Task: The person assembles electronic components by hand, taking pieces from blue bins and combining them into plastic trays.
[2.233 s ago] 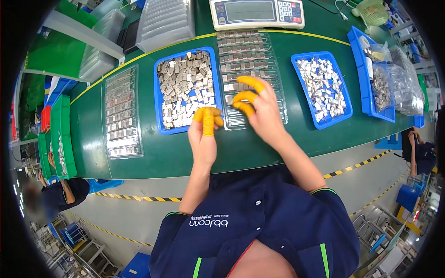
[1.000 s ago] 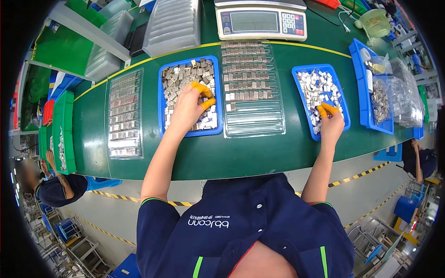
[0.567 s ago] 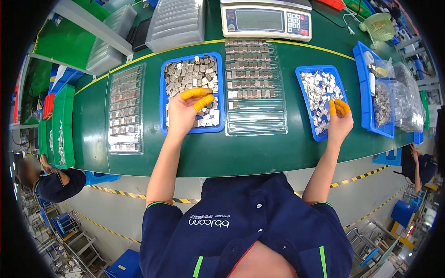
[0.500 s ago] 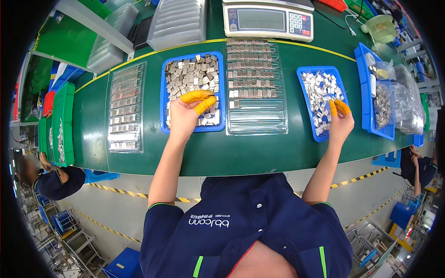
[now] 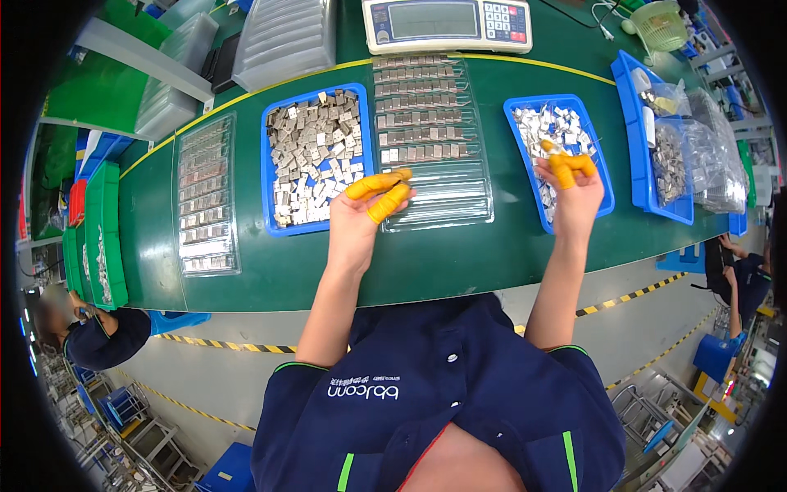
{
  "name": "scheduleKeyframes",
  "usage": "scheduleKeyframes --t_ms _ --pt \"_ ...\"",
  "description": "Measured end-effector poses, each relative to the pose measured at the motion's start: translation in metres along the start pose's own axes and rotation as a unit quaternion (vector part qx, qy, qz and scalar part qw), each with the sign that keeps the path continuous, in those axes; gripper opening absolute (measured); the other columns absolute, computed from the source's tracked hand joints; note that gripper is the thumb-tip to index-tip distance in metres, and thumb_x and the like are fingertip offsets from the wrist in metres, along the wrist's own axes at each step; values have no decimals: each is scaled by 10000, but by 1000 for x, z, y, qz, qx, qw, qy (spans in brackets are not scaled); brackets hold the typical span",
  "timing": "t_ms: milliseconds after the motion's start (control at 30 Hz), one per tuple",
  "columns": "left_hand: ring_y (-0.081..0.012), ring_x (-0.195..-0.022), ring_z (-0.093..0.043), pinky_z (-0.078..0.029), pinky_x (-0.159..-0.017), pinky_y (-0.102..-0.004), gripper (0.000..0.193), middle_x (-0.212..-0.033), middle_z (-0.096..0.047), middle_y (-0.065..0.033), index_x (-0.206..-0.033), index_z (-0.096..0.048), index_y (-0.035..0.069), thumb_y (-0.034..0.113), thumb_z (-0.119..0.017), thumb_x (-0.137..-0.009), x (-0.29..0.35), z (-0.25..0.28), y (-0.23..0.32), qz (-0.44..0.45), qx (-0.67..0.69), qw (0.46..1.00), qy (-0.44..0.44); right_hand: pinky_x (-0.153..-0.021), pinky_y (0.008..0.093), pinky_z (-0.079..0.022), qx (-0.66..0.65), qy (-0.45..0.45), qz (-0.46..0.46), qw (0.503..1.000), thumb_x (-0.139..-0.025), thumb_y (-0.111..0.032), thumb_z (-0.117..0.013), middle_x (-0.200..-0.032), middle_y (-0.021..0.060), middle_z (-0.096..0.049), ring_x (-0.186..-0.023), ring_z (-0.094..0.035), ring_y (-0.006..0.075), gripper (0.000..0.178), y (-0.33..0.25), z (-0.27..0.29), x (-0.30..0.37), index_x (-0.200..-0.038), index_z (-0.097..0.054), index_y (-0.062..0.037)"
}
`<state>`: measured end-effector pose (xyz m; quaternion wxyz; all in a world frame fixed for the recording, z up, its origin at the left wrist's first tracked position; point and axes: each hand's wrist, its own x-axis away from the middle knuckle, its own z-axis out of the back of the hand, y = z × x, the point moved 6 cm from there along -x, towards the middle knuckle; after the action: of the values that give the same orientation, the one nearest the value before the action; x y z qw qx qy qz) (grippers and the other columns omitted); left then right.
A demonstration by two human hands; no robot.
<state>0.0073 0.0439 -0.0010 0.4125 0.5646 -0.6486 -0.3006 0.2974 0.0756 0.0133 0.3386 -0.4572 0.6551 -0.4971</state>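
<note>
My left hand (image 5: 361,215), with yellow finger cots on thumb and fingers, is closed in a pinch at the left edge of a clear ribbed plastic tray (image 5: 447,197); whatever the fingertips hold is too small to make out. Several rows of small metal parts (image 5: 422,119) fill the far part of that tray. To its left lies a blue tray (image 5: 266,180) heaped with small silvery metal pieces (image 5: 316,135). Over a second blue tray (image 5: 602,152), full of small white and silver pieces (image 5: 570,123), my right hand (image 5: 575,187) is closed, also in yellow finger cots; its grip is partly hidden.
A second clear tray of parts (image 5: 205,193) lies at left, near green bins (image 5: 102,238). A counting scale (image 5: 447,25) and stacked clear trays (image 5: 287,41) stand at the back. Another blue bin (image 5: 643,176) with bagged parts is at right. Two people sit at the sides.
My left hand has moved from above the left blue tray rightward to the clear tray's edge. My right hand has shifted slightly left over its blue tray, fingers curled differently. The view has shifted somewhat.
</note>
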Motion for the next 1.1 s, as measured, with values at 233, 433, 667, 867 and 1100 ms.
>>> scheduleKeyframes --t_ms 233,433,667,867,1100 --pt "-257 -860 -640 -549 -730 -283 249 -984 -618 -153 -1061 -563 -52 25 -593 -827 1 -3 -10 5 125 989 76 -802 309 -512 -6 -146 -33 989 -706 81 -675 -917 168 -637 -842 -642 233 204 7 -87 43 -900 -613 71" --pt "-261 -878 -637 -545 -758 -290 268 -994 -613 -162 -1077 -542 -62 34 -590 -831 10 -6 -3 4 139 990 33 -797 321 -516 -29 -170 -37 984 -729 77 -660 -918 158 -636 -866 -639 246 203 15 -114 57 -925 -606 72" --pt "-264 -882 -636 -540 -779 -308 267 -982 -613 -185 -1083 -537 -77 9 -577 -833 17 -5 4 0 89 995 43 -807 315 -509 -40 -155 -36 986 -767 61 -631 -936 140 -627 -883 -634 237 199 11 -116 59 -961 -587 65" --pt "-245 -864 -638 -534 -776 -305 242 -955 -629 -170 -1038 -579 -80 -3 -604 -810 17 -1 5 -29 53 997 53 -829 279 -490 -1 -225 -58 973 -749 57 -652 -960 124 -634 -858 -624 181 220 15 -123 69 -966 -619 63" --pt "-208 -830 -644 -528 -769 -291 273 -923 -644 -152 -1039 -594 -72 -28 -640 -773 19 -2 5 -43 -32 997 46 -776 243 -493 92 -276 -79 954 -740 58 -654 -922 83 -650 -852 -613 126 250 10 -119 66 -988 -631 34"
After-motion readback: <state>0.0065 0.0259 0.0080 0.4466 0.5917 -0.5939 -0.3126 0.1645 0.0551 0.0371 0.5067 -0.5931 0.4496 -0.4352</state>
